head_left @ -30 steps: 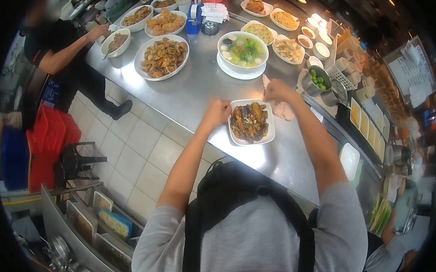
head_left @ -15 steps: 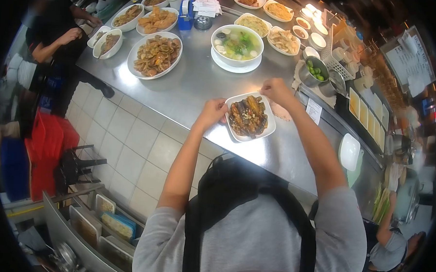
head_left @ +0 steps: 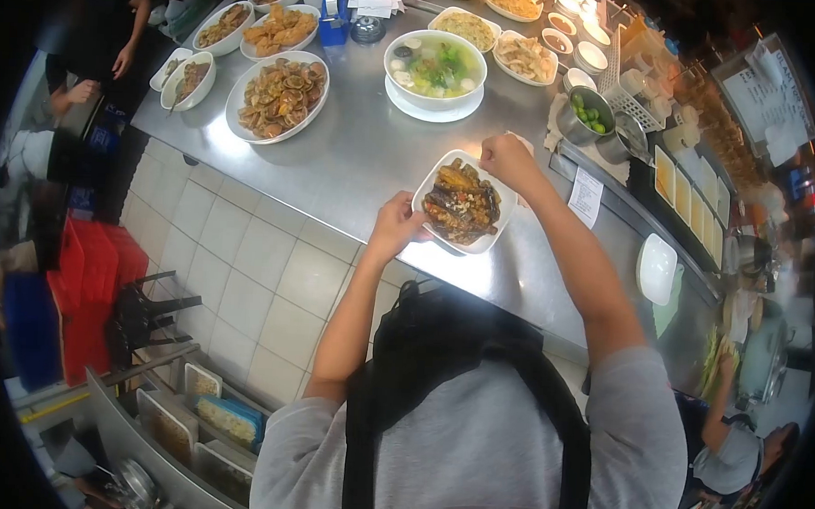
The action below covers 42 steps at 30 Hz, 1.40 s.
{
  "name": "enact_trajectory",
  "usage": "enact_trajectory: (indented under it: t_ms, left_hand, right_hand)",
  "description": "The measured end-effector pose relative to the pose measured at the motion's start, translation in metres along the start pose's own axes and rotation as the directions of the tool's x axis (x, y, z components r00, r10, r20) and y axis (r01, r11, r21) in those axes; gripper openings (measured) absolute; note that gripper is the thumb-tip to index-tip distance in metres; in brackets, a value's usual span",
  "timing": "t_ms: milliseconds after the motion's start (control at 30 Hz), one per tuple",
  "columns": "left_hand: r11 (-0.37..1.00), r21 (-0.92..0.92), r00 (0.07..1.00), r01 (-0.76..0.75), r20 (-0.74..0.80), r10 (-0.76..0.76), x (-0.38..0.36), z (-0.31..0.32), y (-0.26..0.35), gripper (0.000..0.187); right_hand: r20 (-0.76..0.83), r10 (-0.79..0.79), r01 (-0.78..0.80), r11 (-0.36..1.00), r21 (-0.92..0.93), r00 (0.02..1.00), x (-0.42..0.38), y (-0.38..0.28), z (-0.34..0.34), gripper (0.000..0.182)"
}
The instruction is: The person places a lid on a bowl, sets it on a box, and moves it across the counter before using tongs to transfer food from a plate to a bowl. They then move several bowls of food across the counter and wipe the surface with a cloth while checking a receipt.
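Note:
A white square dish (head_left: pixel 492 243) of glossy browned food, which looks like eggplant with chopped garlic on top, is at the front edge of the steel counter. My left hand (head_left: pixel 398 227) grips its left side, thumb over the rim. Closed fingers of my right hand (head_left: pixel 511 163) press at the dish's upper right rim; a pale bit of cloth or paper shows behind them, and what they pinch is hidden. Just beyond is a bowl of soup with greens (head_left: pixel 436 66) on a white plate (head_left: pixel 432 112).
Left on the counter (head_left: pixel 338 174) stand a bowl of clams (head_left: pixel 282 99) and other filled bowls. A steel pot of green limes (head_left: pixel 584 117), a receipt (head_left: pixel 585 197) and a white dish (head_left: pixel 655 268) lie right. Co-workers stand at left (head_left: pixel 95 22) and far right (head_left: pixel 729 460).
The dish has shifted slightly up and left and looks a little tilted. My left hand has moved lower along its side; my right hand has moved slightly up and left. The left co-worker's arms have moved.

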<state>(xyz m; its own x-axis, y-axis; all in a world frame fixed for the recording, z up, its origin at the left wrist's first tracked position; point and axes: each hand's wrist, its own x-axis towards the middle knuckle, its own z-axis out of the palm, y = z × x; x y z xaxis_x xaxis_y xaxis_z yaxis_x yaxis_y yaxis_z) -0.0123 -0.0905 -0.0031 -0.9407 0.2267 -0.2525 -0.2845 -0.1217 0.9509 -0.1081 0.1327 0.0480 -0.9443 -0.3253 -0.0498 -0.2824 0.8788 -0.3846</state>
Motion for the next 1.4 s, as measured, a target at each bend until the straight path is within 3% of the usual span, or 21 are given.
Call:
enact_trajectory:
  t_ms: [33, 100, 233, 300, 367, 433, 467, 500, 533, 567, 667, 800, 867, 900, 933, 967, 1033, 1100, 1167, 1233, 1400]
  left_hand:
    - [1.000, 0.001, 1.000, -0.004, 0.003, 0.004, 0.000, 0.002, -0.003, 0.026]
    - [0.999, 0.012, 0.999, 0.040, -0.017, -0.040, -0.002, 0.010, 0.000, 0.026]
    - [0.996, 0.076, 0.994, 0.052, -0.099, -0.045, -0.007, 0.022, 0.002, 0.024]
    - [0.998, 0.034, 0.993, 0.049, -0.110, -0.045, -0.012, 0.021, 0.003, 0.024]
    - [0.999, -0.032, 0.988, 0.043, -0.149, -0.047, -0.007, 0.018, 0.000, 0.023]
    - [0.998, 0.019, 0.991, 0.063, -0.119, -0.060, -0.004, 0.016, 0.001, 0.024]
    - [0.996, 0.058, 0.993, 0.068, -0.101, -0.062, 0.004, 0.017, 0.004, 0.024]
    - [0.997, 0.057, 0.996, 0.055, -0.069, -0.052, 0.016, 0.022, 0.005, 0.027]
    - [0.996, 0.068, 0.997, 0.055, -0.057, -0.051, 0.025, 0.033, 0.011, 0.027]
    - [0.998, 0.015, 0.995, 0.061, -0.085, -0.060, 0.034, 0.046, 0.017, 0.024]
    - [0.986, -0.118, 0.985, 0.117, -0.109, -0.130, 0.089, 0.079, 0.006, 0.023]
    - [0.990, -0.095, 0.992, 0.105, -0.067, -0.111, 0.142, 0.106, 0.021, 0.029]
    - [0.990, -0.093, 0.993, 0.105, -0.036, -0.109, 0.149, 0.106, 0.014, 0.031]
    - [0.966, 0.253, 0.985, -0.052, -0.144, 0.091, 0.143, 0.105, 0.008, 0.032]
    - [0.801, 0.576, 0.933, -0.165, -0.171, 0.315, 0.137, 0.104, 0.003, 0.033]
    - [0.796, 0.581, 0.936, -0.169, -0.160, 0.315, 0.125, 0.112, 0.005, 0.033]
    - [0.605, 0.670, 0.897, -0.430, 0.242, 0.371, 0.096, 0.144, 0.008, 0.039]
    - [0.535, 0.549, 0.766, -0.642, 0.414, 0.492, 0.098, 0.175, 0.001, 0.038]
    - [0.540, 0.578, 0.791, -0.611, 0.468, 0.394, 0.107, 0.203, 0.000, 0.042]
    - [0.536, 0.611, 0.807, -0.583, 0.514, 0.291, 0.115, 0.223, 0.004, 0.046]
    - [0.120, 0.744, 0.753, -0.658, 0.649, 0.106, 0.118, 0.242, -0.011, 0.069]
  right_hand:
    - [0.000, 0.005, -0.005, 1.000, 0.004, 1.000, 0.003, -0.005, 0.005, 0.008]
    - [0.036, -0.009, 0.022, 0.926, -0.377, 0.999, 0.006, -0.007, 0.015, 0.014]
    - [0.051, 0.130, -0.094, 0.893, -0.441, 0.990, -0.006, 0.012, -0.003, 0.011]
    - [0.245, 0.305, -0.344, 0.930, 0.134, 0.920, -0.031, 0.043, -0.031, 0.013]
    - [0.273, 0.391, -0.381, 0.920, -0.093, 0.879, -0.067, 0.065, -0.018, 0.023]
    - [0.030, 0.470, -0.429, 0.778, 0.460, 0.882, -0.147, 0.070, 0.030, 0.022]
    - [-0.222, 0.359, -0.243, 0.874, 0.421, 0.906, -0.171, 0.050, 0.040, 0.015]
    - [-0.234, 0.339, -0.197, 0.857, 0.476, 0.911, -0.190, 0.046, 0.056, 0.014]
    - [-0.473, 0.181, -0.051, 0.961, 0.273, 0.862, -0.202, 0.023, 0.054, 0.010]
    - [-0.472, 0.166, -0.086, 0.979, 0.186, 0.866, -0.216, 0.007, 0.056, 0.009]
    - [-0.233, 0.461, -0.348, 0.848, 0.400, 0.856, -0.244, -0.026, 0.055, 0.017]
    - [-0.266, 0.527, -0.434, 0.836, 0.336, 0.807, -0.259, -0.013, 0.041, 0.019]
    - [-0.060, 0.530, -0.462, 0.785, 0.412, 0.846, -0.262, -0.001, 0.020, 0.018]
    - [-0.213, 0.494, -0.401, 0.841, 0.364, 0.843, -0.253, 0.004, 0.007, 0.020]
    - [-0.321, 0.493, -0.388, 0.857, 0.338, 0.809, -0.247, 0.006, -0.009, 0.021]
    - [-0.423, 0.481, -0.377, 0.873, 0.308, 0.768, -0.239, 0.010, -0.021, 0.022]
    - [-0.506, 0.526, -0.374, 0.848, 0.376, 0.684, -0.214, 0.039, -0.018, 0.026]
    - [-0.604, 0.475, -0.421, 0.874, 0.242, 0.640, -0.183, 0.067, 0.003, 0.027]
    - [-0.690, 0.403, -0.474, 0.875, 0.098, 0.601, -0.180, 0.081, 0.019, 0.028]
    - [-0.540, 0.405, -0.506, 0.861, -0.046, 0.738, -0.193, 0.088, 0.028, 0.029]
    - [-0.501, 0.447, -0.518, 0.855, -0.004, 0.741, -0.215, 0.094, 0.017, 0.026]
